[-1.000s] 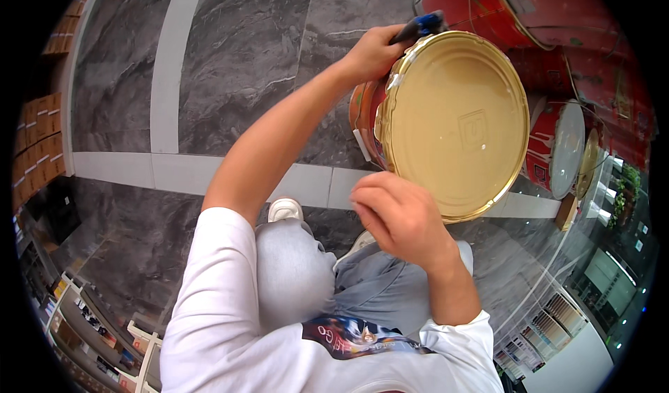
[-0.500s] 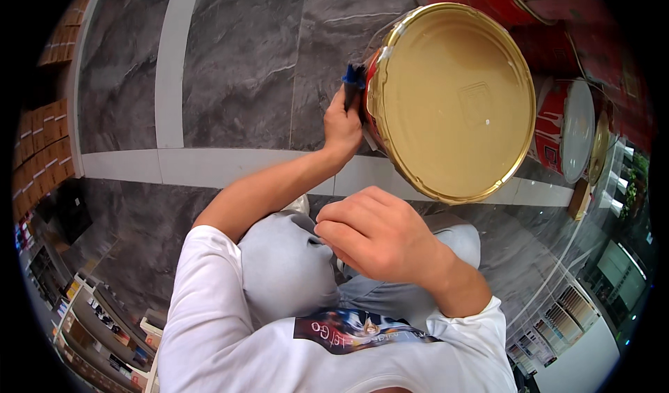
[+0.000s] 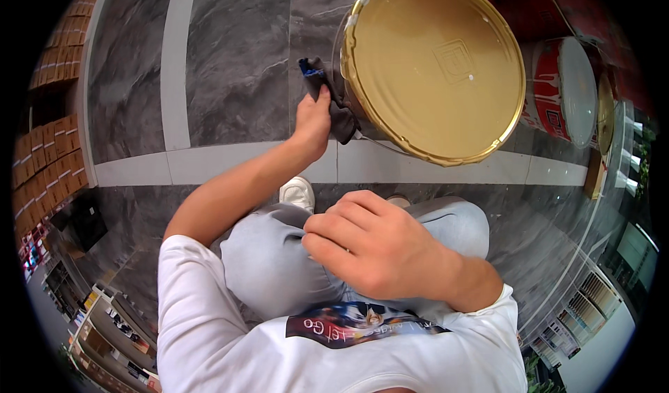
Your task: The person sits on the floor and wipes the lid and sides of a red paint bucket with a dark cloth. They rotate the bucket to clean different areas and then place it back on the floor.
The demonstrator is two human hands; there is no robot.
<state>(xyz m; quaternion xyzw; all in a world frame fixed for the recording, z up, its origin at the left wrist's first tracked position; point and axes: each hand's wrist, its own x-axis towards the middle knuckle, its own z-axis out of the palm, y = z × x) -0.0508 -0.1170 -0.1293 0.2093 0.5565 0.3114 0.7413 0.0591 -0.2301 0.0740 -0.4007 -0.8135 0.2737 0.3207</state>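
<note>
Pressing dark cloth against gold-lidded bucket — left hand fingers clenched; right hand loosely curled, empty.

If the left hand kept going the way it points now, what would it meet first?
The left hand holds a dark cloth and points up toward the side of the gold-lidded bucket. The cloth would likely press the bucket wall first; depth is unclear.

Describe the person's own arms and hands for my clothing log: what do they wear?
Both forearms are bare, as are the left hand and right hand: no gloves, watch or rings show. The white T-shirt has short sleeves ending above the elbows, with a dark printed graphic across the chest. Light grey trousers cover the knees.
</note>
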